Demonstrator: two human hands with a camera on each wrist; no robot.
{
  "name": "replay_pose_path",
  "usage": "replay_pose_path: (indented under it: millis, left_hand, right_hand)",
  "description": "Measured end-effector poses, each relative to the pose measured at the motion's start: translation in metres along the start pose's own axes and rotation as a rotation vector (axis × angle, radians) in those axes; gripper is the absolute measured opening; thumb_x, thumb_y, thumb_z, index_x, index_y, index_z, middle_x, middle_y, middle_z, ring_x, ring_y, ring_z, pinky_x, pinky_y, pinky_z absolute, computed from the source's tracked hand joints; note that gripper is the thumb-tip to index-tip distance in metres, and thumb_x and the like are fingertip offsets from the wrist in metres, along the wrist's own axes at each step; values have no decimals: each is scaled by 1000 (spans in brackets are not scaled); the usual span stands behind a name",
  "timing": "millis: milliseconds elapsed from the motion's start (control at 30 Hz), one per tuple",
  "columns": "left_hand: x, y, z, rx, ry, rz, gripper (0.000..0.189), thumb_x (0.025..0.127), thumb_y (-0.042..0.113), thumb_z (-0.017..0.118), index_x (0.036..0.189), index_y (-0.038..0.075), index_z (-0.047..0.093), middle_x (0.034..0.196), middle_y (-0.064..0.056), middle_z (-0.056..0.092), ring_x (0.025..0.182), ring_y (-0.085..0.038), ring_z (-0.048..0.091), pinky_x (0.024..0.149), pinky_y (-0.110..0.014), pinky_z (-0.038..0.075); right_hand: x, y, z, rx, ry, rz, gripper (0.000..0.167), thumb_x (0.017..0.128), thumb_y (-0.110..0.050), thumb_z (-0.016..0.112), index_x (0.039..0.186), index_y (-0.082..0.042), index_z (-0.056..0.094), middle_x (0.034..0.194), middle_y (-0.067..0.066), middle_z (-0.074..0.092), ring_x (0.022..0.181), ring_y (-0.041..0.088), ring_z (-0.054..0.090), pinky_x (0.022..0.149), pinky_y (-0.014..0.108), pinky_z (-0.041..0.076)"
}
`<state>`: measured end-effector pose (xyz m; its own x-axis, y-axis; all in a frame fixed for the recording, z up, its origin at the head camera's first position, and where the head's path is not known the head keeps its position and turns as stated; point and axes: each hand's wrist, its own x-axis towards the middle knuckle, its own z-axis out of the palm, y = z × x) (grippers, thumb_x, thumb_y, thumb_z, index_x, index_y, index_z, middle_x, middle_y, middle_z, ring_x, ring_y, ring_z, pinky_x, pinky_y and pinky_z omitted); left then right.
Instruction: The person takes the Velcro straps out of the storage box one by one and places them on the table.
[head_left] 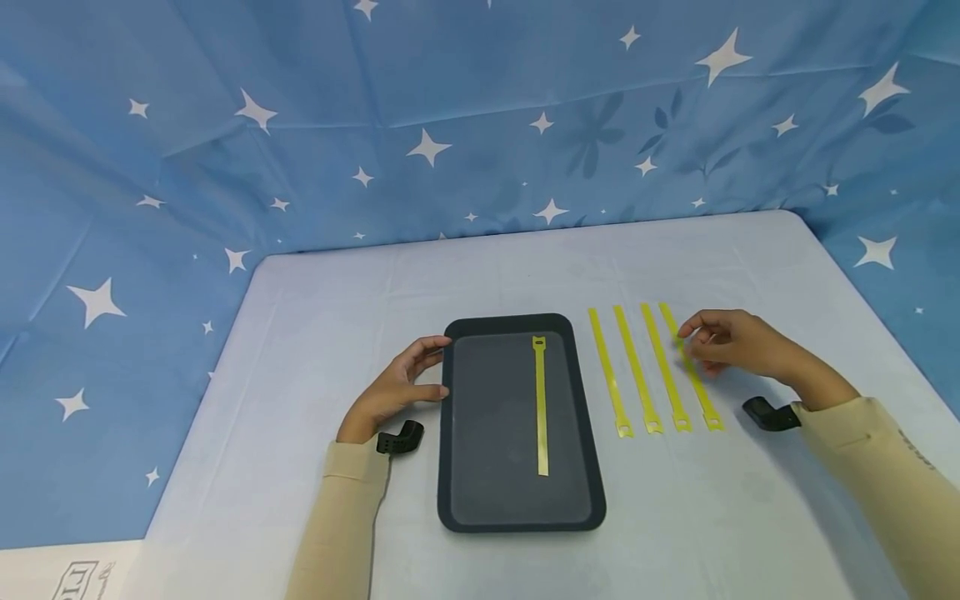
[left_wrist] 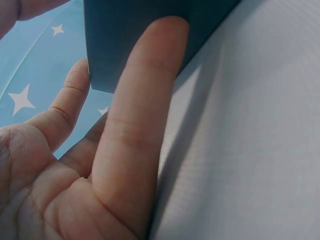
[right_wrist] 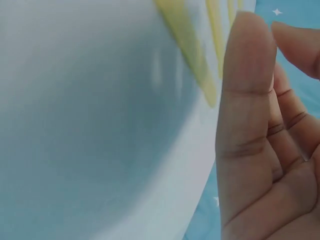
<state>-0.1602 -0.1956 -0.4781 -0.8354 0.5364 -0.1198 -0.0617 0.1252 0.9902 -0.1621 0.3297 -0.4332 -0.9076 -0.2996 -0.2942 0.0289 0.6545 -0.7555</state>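
A dark rectangular tray (head_left: pixel 491 517) lies on the table, holding one yellow hook-and-loop cable tie (head_left: pixel 542 408), its slotted head toward the far end. My left hand (head_left: pixel 397 383) touches the tray's left side with thumb and fingertips; in the left wrist view the thumb (left_wrist: pixel 135 115) lies against the dark wall (left_wrist: pixel 107 45). To the right of the tray, several more yellow ties lie side by side, slotted heads toward me. Over the rightmost tie (head_left: pixel 697 383) is my right hand (head_left: pixel 738 340), fingers loosely bent. Nothing shows between thumb and fingers in the right wrist view.
A white cloth covers the table (head_left: pixel 322 317), and a blue curtain with white stars (head_left: pixel 450 108) hangs behind and at both sides. Each wrist wears a black camera band. Printed pale fabric (head_left: pixel 82 575) shows at the lower left corner.
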Motion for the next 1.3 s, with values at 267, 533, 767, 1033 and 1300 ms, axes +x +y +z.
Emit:
replay_pose_path:
  millis: [267,533,767,1033,1300]
  left_hand:
    - [0,1,1,-5,-1,2,83,92,9,83,162,-2,38,171,-22,34,159,-43,29,127,-62,22]
    - [0,1,0,-7,5,0,83,91,8,83,161,-1,40,170,-22,36,159,-42,30,127,-62,21]
    - [0,0,0,-9,2,-1,82,92,8,82,162,-1,39,170,-22,35,159,-42,30,126,-62,23]
    - [1,-1,-1,-2,8,-1,81,91,8,80,162,0,40,170,-21,36,159,-41,31,127,-62,23]
    - [1,-2,-1,-5,7,6,82,91,8,82,161,0,40,169,-21,37,158,-41,32,127,-61,24]
  right_hand:
    - [4,-11,4,18,19,-69,28,104,-1,68,128,13,62,100,13,64,79,18,70,71,32,63]
    - [11,-18,9,61,12,-182,25,104,5,65,127,14,63,101,13,67,82,15,69,71,34,62]
    - [14,-20,16,87,7,-320,22,101,13,64,122,15,66,98,13,71,81,17,69,72,28,60]
    - [17,-28,26,103,-13,-396,23,98,13,68,121,12,69,106,8,73,94,8,69,80,19,56]
    - [21,-36,32,114,-30,-454,21,98,14,68,119,12,69,108,4,75,96,9,71,83,19,55]
